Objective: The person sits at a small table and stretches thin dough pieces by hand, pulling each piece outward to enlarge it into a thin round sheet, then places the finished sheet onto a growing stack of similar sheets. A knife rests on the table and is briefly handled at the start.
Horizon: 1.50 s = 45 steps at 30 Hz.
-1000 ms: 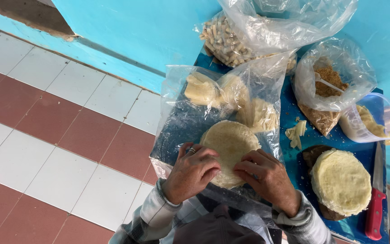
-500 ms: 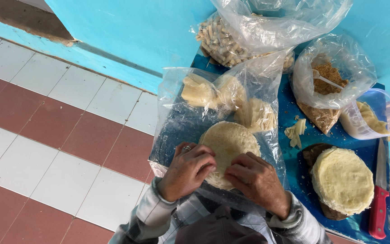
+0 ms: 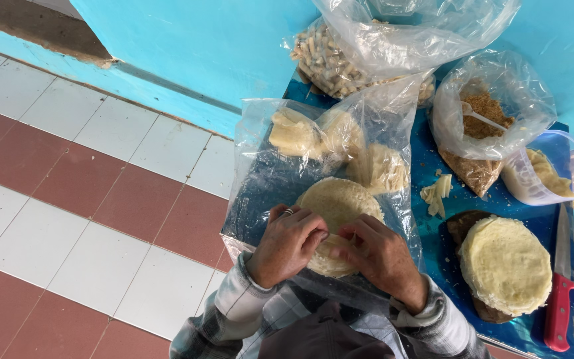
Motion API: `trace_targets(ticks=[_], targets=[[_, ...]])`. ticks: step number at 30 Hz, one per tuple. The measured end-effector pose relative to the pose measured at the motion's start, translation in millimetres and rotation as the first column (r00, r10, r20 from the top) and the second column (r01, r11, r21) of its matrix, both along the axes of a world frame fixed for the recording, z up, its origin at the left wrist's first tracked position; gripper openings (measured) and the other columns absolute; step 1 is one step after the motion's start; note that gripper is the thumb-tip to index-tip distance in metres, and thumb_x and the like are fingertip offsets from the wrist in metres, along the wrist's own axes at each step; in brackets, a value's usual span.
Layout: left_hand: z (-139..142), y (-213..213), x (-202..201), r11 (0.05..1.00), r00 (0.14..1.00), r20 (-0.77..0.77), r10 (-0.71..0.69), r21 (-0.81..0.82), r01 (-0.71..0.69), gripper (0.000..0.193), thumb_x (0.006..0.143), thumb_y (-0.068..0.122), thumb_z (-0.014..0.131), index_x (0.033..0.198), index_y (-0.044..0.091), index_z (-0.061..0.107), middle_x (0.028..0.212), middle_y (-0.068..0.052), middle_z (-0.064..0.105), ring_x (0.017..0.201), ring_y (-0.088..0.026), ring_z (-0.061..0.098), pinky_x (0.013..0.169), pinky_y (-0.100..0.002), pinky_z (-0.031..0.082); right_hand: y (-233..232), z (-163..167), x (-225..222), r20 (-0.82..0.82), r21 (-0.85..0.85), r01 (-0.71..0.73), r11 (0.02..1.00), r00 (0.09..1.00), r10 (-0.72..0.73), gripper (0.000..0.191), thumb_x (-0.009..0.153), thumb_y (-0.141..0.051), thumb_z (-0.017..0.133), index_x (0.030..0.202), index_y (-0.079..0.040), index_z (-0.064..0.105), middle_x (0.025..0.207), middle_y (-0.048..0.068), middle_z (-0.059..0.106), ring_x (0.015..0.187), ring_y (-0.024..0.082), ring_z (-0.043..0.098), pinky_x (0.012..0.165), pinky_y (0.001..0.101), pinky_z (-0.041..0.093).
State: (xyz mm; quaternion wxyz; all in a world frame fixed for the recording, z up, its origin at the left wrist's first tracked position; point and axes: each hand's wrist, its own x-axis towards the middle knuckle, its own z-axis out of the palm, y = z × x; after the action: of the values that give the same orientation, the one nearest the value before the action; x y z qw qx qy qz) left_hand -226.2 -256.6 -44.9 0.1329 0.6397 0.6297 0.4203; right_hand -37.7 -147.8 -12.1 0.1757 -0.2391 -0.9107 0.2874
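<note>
A round, pale yellow flat piece of dough [image 3: 339, 203] lies on a clear plastic bag [image 3: 267, 179] spread over a blue table top [image 3: 456, 206]. My left hand [image 3: 288, 242], with a ring on one finger, and my right hand [image 3: 379, 256] both pinch the near edge of that dough, fingertips almost touching. Inside the far end of the bag sit three more pale folded pieces [image 3: 340, 143].
To the right, a stack of pale rounds [image 3: 505, 264] rests on a dark board, with a red-handled knife [image 3: 559, 299] beside it. Bags of small pale pieces [image 3: 340, 63] and brown crumbs [image 3: 483, 126], a plastic tub [image 3: 553, 169], and red-and-white floor tiles [image 3: 88, 199] surround them.
Both hands have drawn together at the near edge of the dough, folding it up slightly; before, they lay flatter and farther apart on it.
</note>
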Motion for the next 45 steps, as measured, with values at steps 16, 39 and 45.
trace_targets(ticks=[16,39,45], targets=[[4.7,18.4,-10.0,0.984,0.984,-0.088,0.154,0.103,-0.145,0.017,0.084,0.023,0.079,0.091,0.013,0.067,0.090,-0.003,0.067,0.093,-0.026,0.065,0.093,-0.048,0.039,15.2,8.2,-17.7,-0.190,0.038,0.110,0.993,0.977,-0.101,0.033,0.083,-0.019,0.080,0.109,-0.002,0.069,0.099,0.014,0.073,0.084,0.027,0.075,0.062,0.0351,0.059],[-15.3,5.5,-11.1,0.983,0.976,-0.121,0.181,0.064,-0.175,0.101,0.078,0.042,0.084,0.157,0.007,0.031,0.146,-0.015,0.053,0.130,-0.035,0.051,0.111,-0.057,0.028,82.0,22.4,-28.9,-0.338,0.223,0.411,0.884,0.883,-0.326,0.019,0.102,-0.018,0.073,0.110,-0.002,0.069,0.086,0.016,0.073,0.064,0.021,0.069,0.056,0.0354,0.052],[-7.6,7.7,-8.9,0.983,0.976,-0.125,0.181,-0.009,-0.183,0.098,0.075,0.040,0.084,0.153,0.007,0.036,0.140,-0.013,0.056,0.129,-0.033,0.053,0.110,-0.056,0.029,93.0,41.9,-11.1,-0.438,0.121,0.550,0.827,0.776,-0.453,0.015,0.107,-0.016,0.073,0.113,-0.003,0.070,0.078,0.011,0.071,0.062,0.017,0.062,0.054,0.0338,0.046]])
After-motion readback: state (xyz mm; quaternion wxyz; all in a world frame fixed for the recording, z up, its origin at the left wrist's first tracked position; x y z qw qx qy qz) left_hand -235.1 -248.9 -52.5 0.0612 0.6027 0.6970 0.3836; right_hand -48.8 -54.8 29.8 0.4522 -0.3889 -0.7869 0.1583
